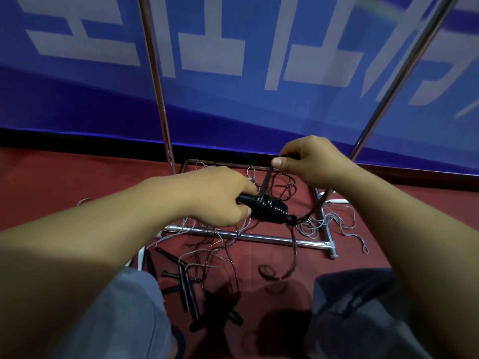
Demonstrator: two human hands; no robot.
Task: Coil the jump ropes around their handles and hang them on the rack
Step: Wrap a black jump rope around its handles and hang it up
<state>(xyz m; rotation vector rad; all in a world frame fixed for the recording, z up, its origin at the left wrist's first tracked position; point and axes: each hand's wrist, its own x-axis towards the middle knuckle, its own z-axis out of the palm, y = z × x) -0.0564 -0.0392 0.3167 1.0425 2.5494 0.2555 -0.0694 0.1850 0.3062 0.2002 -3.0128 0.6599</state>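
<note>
My left hand (220, 196) grips the black jump rope handles (269, 211), held roughly level above the floor. Several turns of dark rope are wound tight round the handles. My right hand (308, 161) pinches the dark rope (267, 180) just above and behind the coil, pulling it taut up from the handles. The rest of that rope hangs from the handles' right end down to the floor. The metal rack's uprights (155, 73) rise behind my hands.
Loose jump ropes, grey (329, 221) and dark, lie tangled on the red floor round the rack's chrome base bar (259, 238). Several black handles (186, 288) lie between my knees. A blue banner (233, 47) hangs behind the rack.
</note>
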